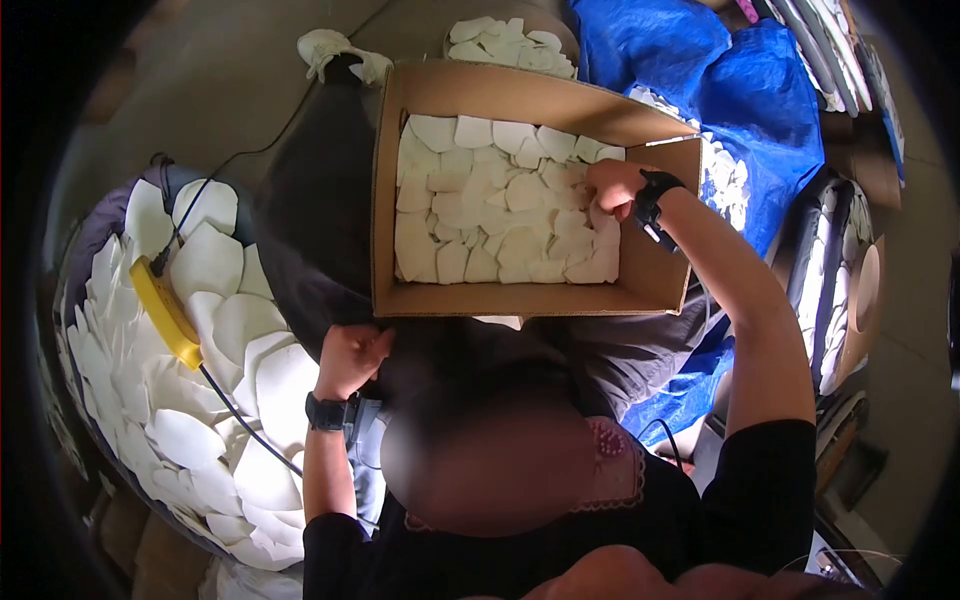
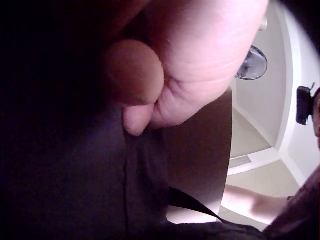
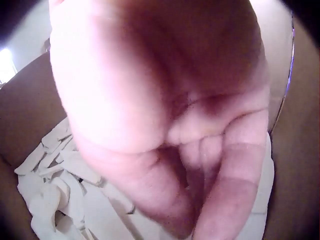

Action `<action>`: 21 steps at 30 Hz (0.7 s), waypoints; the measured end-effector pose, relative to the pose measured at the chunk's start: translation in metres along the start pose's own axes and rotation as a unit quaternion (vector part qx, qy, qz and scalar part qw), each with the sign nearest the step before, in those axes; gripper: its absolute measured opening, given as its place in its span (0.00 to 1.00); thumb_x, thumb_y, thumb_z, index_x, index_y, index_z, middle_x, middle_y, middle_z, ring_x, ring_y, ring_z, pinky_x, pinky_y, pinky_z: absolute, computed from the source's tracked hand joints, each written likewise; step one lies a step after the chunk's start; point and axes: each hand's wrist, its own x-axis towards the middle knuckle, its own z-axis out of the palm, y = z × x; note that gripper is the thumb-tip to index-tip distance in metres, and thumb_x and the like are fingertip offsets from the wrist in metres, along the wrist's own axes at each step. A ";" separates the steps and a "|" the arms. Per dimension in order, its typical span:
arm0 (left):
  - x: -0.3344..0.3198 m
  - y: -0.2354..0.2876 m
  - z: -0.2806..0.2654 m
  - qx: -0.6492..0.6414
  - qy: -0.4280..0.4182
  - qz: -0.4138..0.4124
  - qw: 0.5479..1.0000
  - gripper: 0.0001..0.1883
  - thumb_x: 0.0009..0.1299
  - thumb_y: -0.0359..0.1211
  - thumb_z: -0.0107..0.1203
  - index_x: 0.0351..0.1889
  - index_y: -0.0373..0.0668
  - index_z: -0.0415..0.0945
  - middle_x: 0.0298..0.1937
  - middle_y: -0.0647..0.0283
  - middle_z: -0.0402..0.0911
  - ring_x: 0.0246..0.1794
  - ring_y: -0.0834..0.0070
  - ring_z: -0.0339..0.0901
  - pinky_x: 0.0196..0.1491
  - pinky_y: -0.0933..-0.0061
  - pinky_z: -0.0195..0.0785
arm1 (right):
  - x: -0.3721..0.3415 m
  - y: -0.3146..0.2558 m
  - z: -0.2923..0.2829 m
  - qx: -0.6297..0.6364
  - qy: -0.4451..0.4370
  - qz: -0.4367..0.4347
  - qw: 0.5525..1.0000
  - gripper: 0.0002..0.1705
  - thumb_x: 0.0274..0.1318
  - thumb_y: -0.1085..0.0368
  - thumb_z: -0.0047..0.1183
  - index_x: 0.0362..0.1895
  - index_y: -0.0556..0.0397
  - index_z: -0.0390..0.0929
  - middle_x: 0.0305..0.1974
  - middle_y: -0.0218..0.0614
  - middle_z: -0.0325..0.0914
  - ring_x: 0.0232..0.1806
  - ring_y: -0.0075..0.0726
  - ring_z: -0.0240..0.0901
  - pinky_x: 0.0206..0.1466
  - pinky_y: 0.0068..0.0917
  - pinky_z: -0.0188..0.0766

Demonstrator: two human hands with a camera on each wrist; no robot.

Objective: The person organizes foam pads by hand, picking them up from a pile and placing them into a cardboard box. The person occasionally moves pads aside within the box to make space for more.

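Note:
A cardboard box (image 1: pixel 540 300) lies across the person's lap, its floor covered by overlapping flat white pieces (image 1: pixel 470 200) with rounded outlines. The right hand (image 1: pixel 613 188) reaches down inside, over the pieces beside the right wall. In the right wrist view, this right hand (image 3: pixel 165 130) has bent fingers, and its thumb and forefinger come together at the lower edge; I cannot tell whether a piece is between them. Near the box's lower left corner, the left hand (image 1: pixel 350 360) rests loosely curled on the dark trousers (image 2: pixel 145 175). Nothing shows in this left hand (image 2: pixel 195 65).
A large sack (image 1: pixel 75 240) of bigger white pieces stands at left, with a yellow corded tool (image 1: pixel 165 315) lying on them. Behind the box is a bowl of white pieces (image 1: pixel 510 45). Blue plastic sheeting (image 1: pixel 770 100) spreads at right, and a black cable (image 1: pixel 250 150) crosses the floor.

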 end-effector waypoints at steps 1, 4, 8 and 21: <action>0.000 0.000 0.000 0.005 -0.001 -0.004 1.000 0.17 0.62 0.35 0.54 0.12 0.38 0.73 0.06 0.65 0.69 0.06 0.80 0.67 0.13 0.80 0.56 | 0.004 0.003 -0.002 -0.015 0.007 0.000 1.000 0.06 0.40 0.74 0.46 0.23 0.63 0.76 0.17 0.41 0.76 0.18 0.34 0.75 0.19 0.29 0.71; 0.001 -0.001 0.000 -0.004 -0.007 -0.005 1.000 0.17 0.62 0.35 0.54 0.12 0.37 0.72 0.06 0.65 0.69 0.06 0.80 0.67 0.13 0.80 0.56 | 0.001 0.008 -0.005 -0.049 0.006 -0.007 0.999 0.08 0.42 0.74 0.43 0.21 0.62 0.76 0.15 0.40 0.75 0.16 0.35 0.74 0.18 0.28 0.72; 0.002 0.003 0.001 -0.008 -0.003 -0.006 1.000 0.17 0.62 0.34 0.55 0.12 0.37 0.72 0.06 0.65 0.69 0.06 0.80 0.67 0.13 0.80 0.56 | 0.002 0.018 -0.005 -0.052 -0.038 0.042 0.997 0.09 0.43 0.72 0.43 0.24 0.61 0.77 0.18 0.42 0.76 0.16 0.35 0.75 0.18 0.29 0.71; 0.002 -0.002 0.001 0.001 -0.001 -0.001 1.000 0.17 0.62 0.35 0.55 0.12 0.38 0.72 0.06 0.65 0.69 0.05 0.81 0.66 0.12 0.80 0.54 | 0.028 0.023 0.004 -0.289 0.100 -0.036 0.952 0.13 0.42 0.74 0.45 0.34 0.61 0.78 0.36 0.52 0.76 0.41 0.54 0.74 0.41 0.37 0.71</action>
